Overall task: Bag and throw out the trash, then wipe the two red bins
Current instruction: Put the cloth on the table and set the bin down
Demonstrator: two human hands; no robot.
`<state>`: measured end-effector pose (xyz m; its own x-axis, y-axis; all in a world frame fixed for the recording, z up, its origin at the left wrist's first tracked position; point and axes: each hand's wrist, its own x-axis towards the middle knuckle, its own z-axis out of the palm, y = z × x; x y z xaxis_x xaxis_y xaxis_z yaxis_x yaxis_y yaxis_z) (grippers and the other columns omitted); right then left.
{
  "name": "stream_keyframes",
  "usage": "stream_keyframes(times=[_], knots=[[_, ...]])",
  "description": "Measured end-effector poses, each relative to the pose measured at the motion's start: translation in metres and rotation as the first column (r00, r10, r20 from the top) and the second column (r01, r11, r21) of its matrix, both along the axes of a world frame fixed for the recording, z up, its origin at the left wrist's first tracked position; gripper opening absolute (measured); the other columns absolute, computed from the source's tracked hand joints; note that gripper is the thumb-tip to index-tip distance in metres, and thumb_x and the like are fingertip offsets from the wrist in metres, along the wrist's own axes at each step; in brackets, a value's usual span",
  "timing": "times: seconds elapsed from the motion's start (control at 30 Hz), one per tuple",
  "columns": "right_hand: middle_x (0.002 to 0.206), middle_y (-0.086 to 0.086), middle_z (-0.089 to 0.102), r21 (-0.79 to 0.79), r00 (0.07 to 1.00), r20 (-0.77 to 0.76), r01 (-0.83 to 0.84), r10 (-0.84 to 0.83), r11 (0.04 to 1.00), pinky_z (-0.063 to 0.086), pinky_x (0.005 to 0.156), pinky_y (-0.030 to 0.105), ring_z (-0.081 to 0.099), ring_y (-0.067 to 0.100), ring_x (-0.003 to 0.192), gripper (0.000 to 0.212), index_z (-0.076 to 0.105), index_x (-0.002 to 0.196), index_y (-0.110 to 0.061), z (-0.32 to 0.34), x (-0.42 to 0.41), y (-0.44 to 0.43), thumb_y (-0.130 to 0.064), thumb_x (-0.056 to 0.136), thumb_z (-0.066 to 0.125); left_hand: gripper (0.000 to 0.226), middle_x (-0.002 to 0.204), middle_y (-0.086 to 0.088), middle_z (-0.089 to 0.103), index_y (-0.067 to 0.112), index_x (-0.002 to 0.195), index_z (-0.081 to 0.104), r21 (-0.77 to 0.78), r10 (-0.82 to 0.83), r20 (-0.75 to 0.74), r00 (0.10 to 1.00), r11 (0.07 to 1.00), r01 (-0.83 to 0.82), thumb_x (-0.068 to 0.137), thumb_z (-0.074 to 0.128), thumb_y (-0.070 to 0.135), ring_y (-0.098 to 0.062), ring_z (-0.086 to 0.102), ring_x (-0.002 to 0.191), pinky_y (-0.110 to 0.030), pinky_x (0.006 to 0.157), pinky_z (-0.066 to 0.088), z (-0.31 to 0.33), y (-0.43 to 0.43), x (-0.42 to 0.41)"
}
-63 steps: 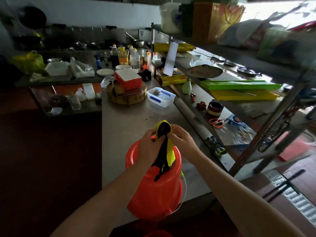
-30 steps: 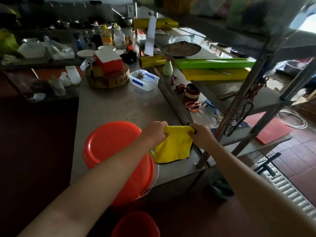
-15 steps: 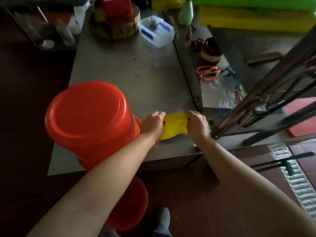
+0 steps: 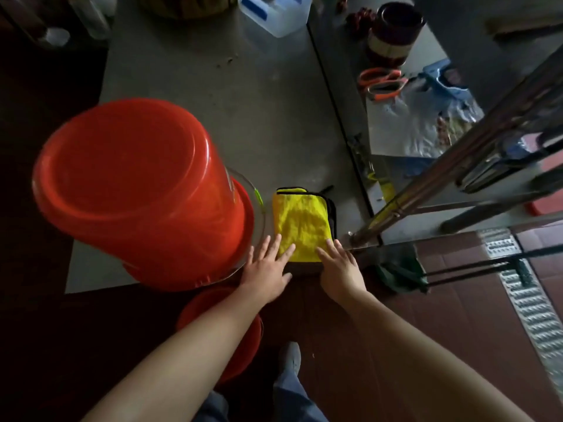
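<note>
Red bin [image 4: 134,190] sits upside down on the table [image 4: 243,102], left of frame; beside it lies a yellow cloth [image 4: 300,220] (black-edged), with left hand [image 4: 268,269] and right hand [image 4: 339,269] flat, fingers straight, on its near edge.

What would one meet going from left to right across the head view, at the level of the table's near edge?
Upturned red plastic bin → folded yellow microfibre cloth → slanted metal shelf post → ribbed metal floor grate.
</note>
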<state>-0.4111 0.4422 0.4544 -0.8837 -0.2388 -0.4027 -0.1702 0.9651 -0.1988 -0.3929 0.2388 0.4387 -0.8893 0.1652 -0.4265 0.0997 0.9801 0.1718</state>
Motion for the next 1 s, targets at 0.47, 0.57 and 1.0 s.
stream_keyframes(times=[0.47, 0.57, 1.0], knots=[[0.147, 0.006, 0.052, -0.401, 0.961, -0.271, -0.057, -0.059, 0.914, 0.047, 0.103, 0.042, 0.052, 0.03, 0.133, 0.046, 0.056, 0.141, -0.016, 0.195, -0.081, -0.088, -0.01, 0.095, 0.051, 0.06, 0.17, -0.004, 0.001, 0.034, 0.159, 0.019, -0.057, 0.019, -0.495, 0.868, 0.997, -0.054, 0.103, 0.036, 0.046, -0.025, -0.008, 0.155, -0.056, 0.122, 0.003, 0.23, -0.062, -0.06], [0.137, 0.007, 0.059, -0.469, 0.941, -0.336, -0.129, -0.042, 0.874, 0.048, 0.1, 0.041, 0.056, 0.031, 0.128, 0.035, 0.059, 0.134, -0.013, 0.228, -0.094, -0.127, -0.019, 0.1, 0.052, 0.059, 0.169, -0.005, 0.009, 0.033, 0.157, 0.026, -0.109, 0.035, -0.603, 0.797, 0.986, -0.126, 0.102, 0.037, 0.047, -0.028, -0.001, 0.155, -0.058, 0.121, 0.009, 0.271, -0.102, -0.06], [0.169, 0.008, 0.006, -0.325, 1.0, 0.0, 0.012, -0.013, 0.946, 0.039, 0.114, 0.037, 0.034, 0.037, 0.147, 0.096, 0.011, 0.159, -0.045, 0.219, -0.104, -0.25, -0.069, 0.084, 0.065, 0.074, 0.168, -0.004, -0.015, 0.043, 0.159, 0.003, -0.191, 0.174, -0.409, 0.896, 0.944, -0.27, 0.094, 0.021, 0.076, -0.032, -0.025, 0.151, -0.062, 0.12, -0.004, 0.251, -0.288, -0.03]])
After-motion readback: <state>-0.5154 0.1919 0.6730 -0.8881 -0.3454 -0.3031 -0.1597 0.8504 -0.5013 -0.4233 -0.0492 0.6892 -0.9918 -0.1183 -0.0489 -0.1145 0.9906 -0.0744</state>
